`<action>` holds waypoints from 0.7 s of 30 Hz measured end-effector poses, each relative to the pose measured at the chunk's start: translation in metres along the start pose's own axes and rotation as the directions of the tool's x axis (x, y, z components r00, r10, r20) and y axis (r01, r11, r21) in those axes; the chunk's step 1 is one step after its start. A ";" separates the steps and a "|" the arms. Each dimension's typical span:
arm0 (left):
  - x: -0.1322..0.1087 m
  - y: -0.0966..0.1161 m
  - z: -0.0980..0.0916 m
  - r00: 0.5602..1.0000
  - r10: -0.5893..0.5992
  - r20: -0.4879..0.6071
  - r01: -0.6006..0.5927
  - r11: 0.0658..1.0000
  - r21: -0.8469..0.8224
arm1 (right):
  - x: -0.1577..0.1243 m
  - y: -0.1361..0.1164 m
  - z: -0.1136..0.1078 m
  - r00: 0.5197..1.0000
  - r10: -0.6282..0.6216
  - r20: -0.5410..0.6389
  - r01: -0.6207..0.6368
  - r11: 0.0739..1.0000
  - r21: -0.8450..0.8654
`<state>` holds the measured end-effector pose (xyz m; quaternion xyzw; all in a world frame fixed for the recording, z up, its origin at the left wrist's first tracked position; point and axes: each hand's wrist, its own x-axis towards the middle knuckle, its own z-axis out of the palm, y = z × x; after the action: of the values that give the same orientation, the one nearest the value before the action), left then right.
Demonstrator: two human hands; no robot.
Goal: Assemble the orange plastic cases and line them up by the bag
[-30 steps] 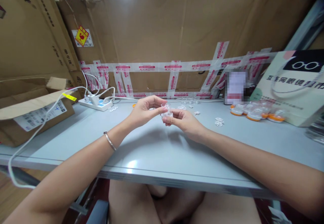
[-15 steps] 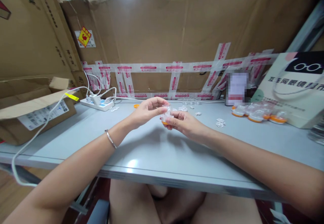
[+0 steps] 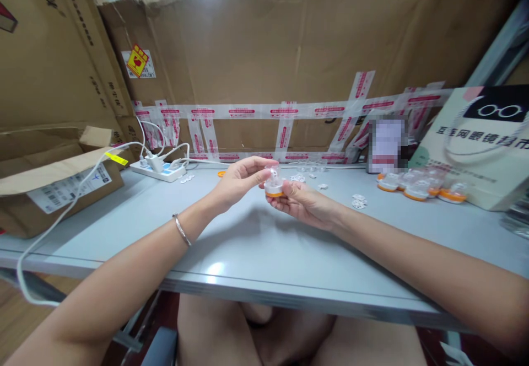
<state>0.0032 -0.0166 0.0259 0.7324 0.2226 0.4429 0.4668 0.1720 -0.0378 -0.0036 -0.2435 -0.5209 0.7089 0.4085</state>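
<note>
A small clear plastic case with a white rim, an orange base and a narrower clear top (image 3: 273, 187) is held a little above the table, roughly upright. My left hand (image 3: 243, 182) is closed on its top, thumb and fingers pinching the clear part. From the right, my right hand (image 3: 311, 205) grips the rim and base, with the thumb on the near side and the fingers underneath. Several similar orange-based cases (image 3: 416, 190) stand together at the right. Small white printed pieces (image 3: 359, 201) lie on the table beyond my right forearm.
The grey table (image 3: 231, 245) has a big taped cardboard box (image 3: 256, 52) behind it. At the left are an open carton (image 3: 25, 189) and a power strip (image 3: 161, 171) with white cables. A phone-like blurred object (image 3: 387, 143) leans near a paper bag (image 3: 475, 156).
The case has turned more upright, with its orange base showing more clearly. My right hand has rolled so that its fingers lie beneath the base. My left hand stays at the top.
</note>
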 end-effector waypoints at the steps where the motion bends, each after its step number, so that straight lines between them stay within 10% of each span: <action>1: 0.000 0.000 0.000 1.000 -0.007 -0.025 0.006 1.000 -0.005 | 0.000 0.001 0.000 1.000 0.005 0.011 -0.005 1.000 0.013; 13: -0.001 -0.002 0.000 0.996 -0.041 0.076 0.043 0.999 -0.030 | -0.003 0.001 0.000 0.998 0.025 0.063 -0.026 1.000 0.008; 21: -0.003 0.000 0.010 0.988 0.014 -0.152 -0.011 1.000 0.022 | -0.003 0.002 0.009 0.994 -0.112 -0.013 0.109 0.987 -0.121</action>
<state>0.0096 -0.0239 0.0230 0.7028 0.2574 0.4980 0.4380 0.1661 -0.0459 -0.0022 -0.2452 -0.5714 0.6501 0.4367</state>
